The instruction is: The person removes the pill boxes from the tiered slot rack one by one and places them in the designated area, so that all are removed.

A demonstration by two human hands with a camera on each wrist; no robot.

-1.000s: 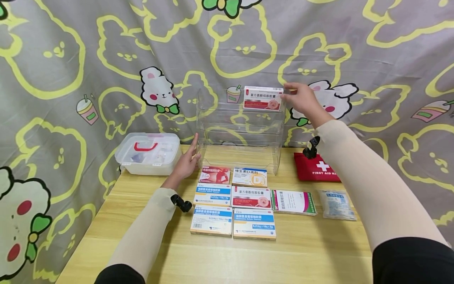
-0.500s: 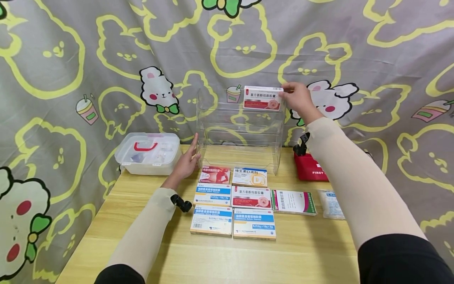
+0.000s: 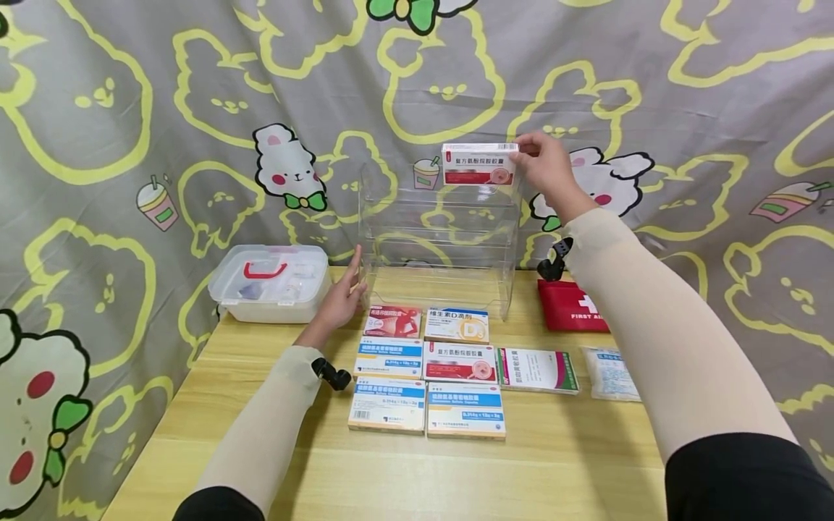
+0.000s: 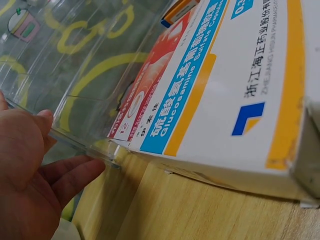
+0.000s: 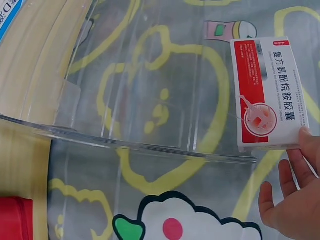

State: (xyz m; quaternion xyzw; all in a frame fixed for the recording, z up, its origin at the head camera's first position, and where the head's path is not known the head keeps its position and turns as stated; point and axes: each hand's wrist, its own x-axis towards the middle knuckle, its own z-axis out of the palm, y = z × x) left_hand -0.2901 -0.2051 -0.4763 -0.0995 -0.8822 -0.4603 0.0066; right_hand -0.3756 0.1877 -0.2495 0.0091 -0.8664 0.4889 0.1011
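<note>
My right hand pinches the right end of a white and red medicine box at the top right of a clear acrylic rack. Seen from the right wrist, thumb and fingers meet at the edge of this box, its printed face outward. At the rack's lower left side is my left hand, fingers extended along the clear wall. The left wrist view shows that hand right by the rack's edge. In front of the rack lie a red medicine box and a vitamin D box.
Blue and white glucosamine boxes, a second white and red box and a green and magenta box lie on the wooden table. A lidded plastic case stands left; a red first aid pouch and a plastic packet lie right.
My right hand has raised the white and red medicine box slightly above its earlier position at the rack's top. My left hand stays by the rack's side.
</note>
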